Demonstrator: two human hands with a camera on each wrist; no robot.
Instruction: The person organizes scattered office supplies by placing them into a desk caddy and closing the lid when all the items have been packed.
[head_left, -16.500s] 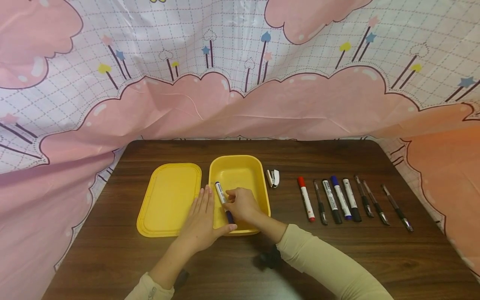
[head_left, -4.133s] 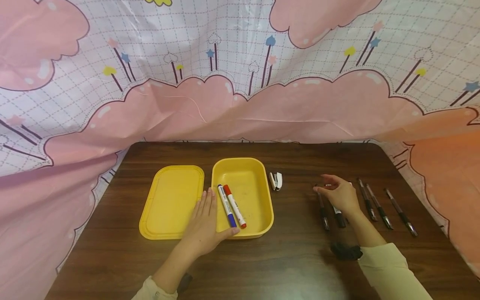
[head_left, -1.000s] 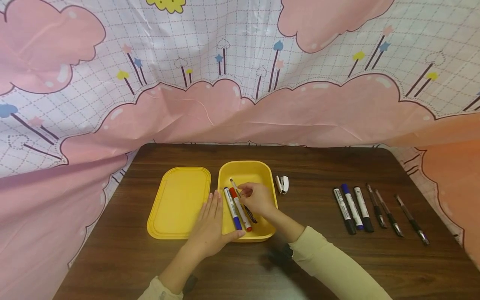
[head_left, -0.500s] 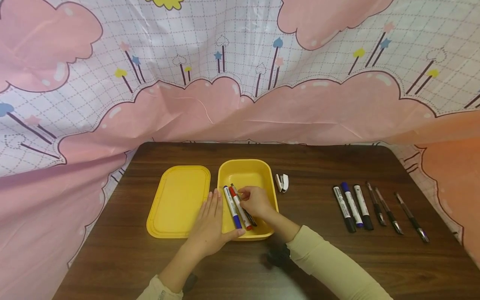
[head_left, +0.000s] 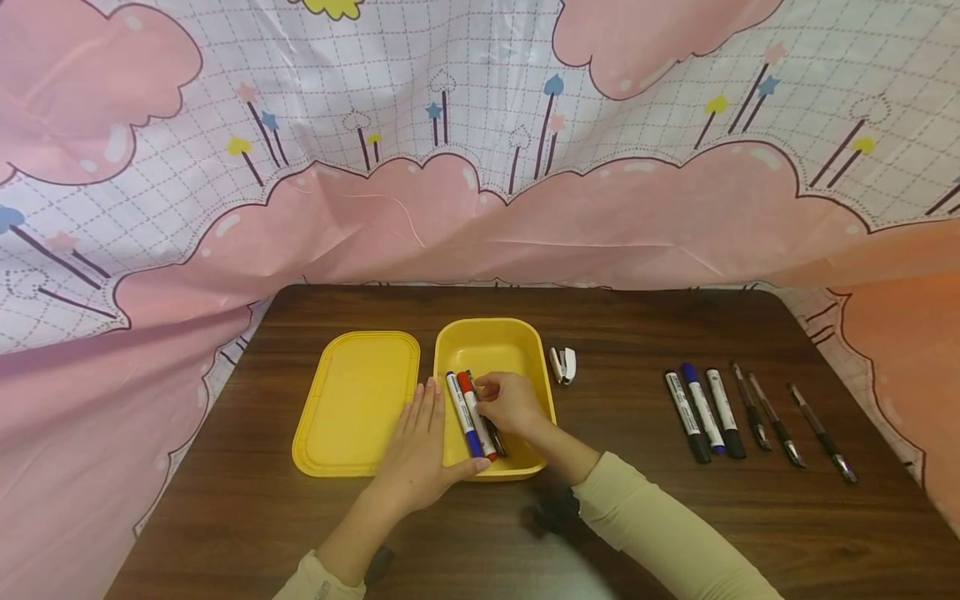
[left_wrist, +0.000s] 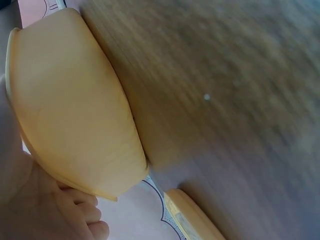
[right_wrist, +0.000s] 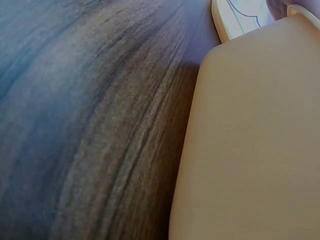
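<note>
In the head view, a yellow box (head_left: pixel 491 342) holds a white marker with blue ends (head_left: pixel 461 407), a red-capped white marker (head_left: pixel 471 403) and a dark gel pen (head_left: pixel 496 438), side by side along its left part. My right hand (head_left: pixel 513 406) reaches over the near right rim and pinches the gel pen, covering its middle. Straight fingers of my left hand (head_left: pixel 412 458) rest along the box's left rim, thumb across the near edge. The left wrist view shows the box's outer wall (left_wrist: pixel 75 100) with my left hand (left_wrist: pixel 50 210) against it. Only the box wall (right_wrist: pixel 250 140) fills the right wrist view's right side.
A flat yellow lid (head_left: pixel 360 404) lies left of the box. Just right of the box is a small white stapler (head_left: pixel 564 367). Farther right lie a row of markers (head_left: pixel 705 412) and several gel pens (head_left: pixel 776 421) on the dark wooden table (head_left: pixel 615 500).
Over the last second my right hand has shifted the gel pen left against the red-capped marker. Earlier, that marker and this pen left the right-hand row for the box. My left hand stays put.
</note>
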